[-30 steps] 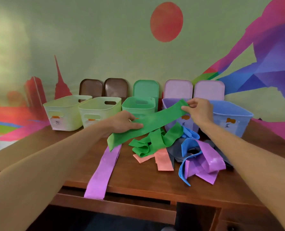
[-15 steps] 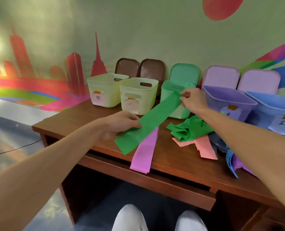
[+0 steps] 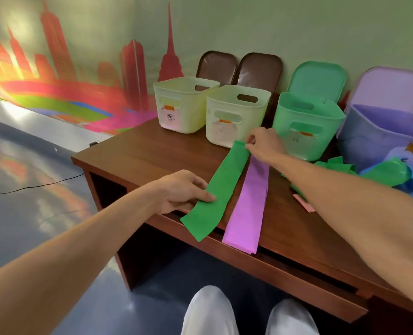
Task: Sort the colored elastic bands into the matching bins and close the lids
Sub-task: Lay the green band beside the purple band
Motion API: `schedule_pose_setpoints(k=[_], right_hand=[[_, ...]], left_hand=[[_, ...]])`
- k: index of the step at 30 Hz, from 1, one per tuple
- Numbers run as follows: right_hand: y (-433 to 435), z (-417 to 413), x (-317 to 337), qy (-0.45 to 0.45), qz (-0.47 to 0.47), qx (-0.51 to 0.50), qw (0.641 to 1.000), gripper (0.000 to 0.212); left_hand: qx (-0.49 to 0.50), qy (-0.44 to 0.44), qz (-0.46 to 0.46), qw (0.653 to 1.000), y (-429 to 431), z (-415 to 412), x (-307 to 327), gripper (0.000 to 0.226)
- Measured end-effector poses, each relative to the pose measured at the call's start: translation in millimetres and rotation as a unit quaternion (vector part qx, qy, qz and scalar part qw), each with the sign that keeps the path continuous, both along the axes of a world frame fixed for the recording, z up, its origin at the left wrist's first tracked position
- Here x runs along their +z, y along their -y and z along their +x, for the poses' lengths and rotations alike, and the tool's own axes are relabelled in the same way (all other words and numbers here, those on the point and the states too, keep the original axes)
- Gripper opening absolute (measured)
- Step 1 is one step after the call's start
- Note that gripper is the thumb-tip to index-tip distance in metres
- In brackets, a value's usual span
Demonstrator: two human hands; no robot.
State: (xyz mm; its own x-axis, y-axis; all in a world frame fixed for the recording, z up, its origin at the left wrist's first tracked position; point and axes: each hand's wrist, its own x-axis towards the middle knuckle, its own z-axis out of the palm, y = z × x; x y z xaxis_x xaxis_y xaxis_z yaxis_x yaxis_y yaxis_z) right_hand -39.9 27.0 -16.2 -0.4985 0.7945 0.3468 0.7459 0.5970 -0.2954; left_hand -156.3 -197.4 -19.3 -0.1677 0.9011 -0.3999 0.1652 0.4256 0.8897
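Observation:
A long green band is stretched flat between my hands above the wooden desk. My left hand pinches its near part, with the tail hanging past the desk's front edge. My right hand pinches its far end in front of the green bin, whose green lid leans on the wall behind it. A purple band lies on the desk beside the green one. More green bands and blue ones lie heaped at the right.
Two pale yellow bins stand at the back left, with two brown lids propped behind them. A purple bin with its lilac lid stands at the right. A pink band peeks out under my right forearm. The floor lies left of the desk.
The view has swung left and down. Both hands have carried the green band down and left, from in front of the green bin's rim to low over the desk.

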Motion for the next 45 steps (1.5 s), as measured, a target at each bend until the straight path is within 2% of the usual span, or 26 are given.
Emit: schedule_pose_setpoints(k=[10,14,16,18,22,25,30,38,42,45], right_hand=[[-6.5,-11.8,-22.1,0.004,-0.013,0.005,1.000,0.009],[-7.9,-15.7,-24.7,0.019,0.008,-0.007,1.000,0.010],[-7.1,-16.3,-24.6,0.038,0.018,-0.018,0.999,0.011],[-4.9,-14.9,-23.1,0.054,0.036,-0.032,0.997,0.013],[-0.1,-1.3,-14.2,0.039,0.048,-0.045,0.997,0.014],[1.6,24.1,1.5,0.031,0.021,-0.023,0.999,0.011],[8.1,91.2,38.4,0.051,0.001,-0.017,0.999,0.010],[25.3,202.2,79.1,0.035,-0.007,-0.030,0.999,0.014],[24.3,238.7,74.1,0.023,-0.011,-0.049,0.998,0.013],[17.7,254.0,61.5,0.010,-0.024,-0.021,0.999,0.009]], left_hand=[[-0.013,-0.149,-0.014,0.989,-12.1,-2.2,-0.9,0.032],[-0.050,-0.285,-0.026,0.957,-16.6,-4.0,-0.9,0.044],[-0.055,-0.361,-0.008,0.931,-17.1,-7.4,-4.0,0.050],[-0.049,-0.401,0.021,0.915,-15.1,-9.7,-5.7,0.050],[-0.068,-0.408,0.103,0.905,-11.5,-5.3,-5.3,0.041],[-0.050,-0.376,0.174,0.909,-13.3,7.4,-4.0,0.031],[-0.070,-0.338,0.231,0.910,-24.0,51.8,4.7,0.020],[-0.180,-0.342,0.271,0.882,-47.9,127.6,11.9,0.019],[-0.185,-0.342,0.273,0.880,-68.6,154.9,5.5,0.016],[-0.161,-0.338,0.287,0.882,-89.3,172.2,0.4,0.014]])
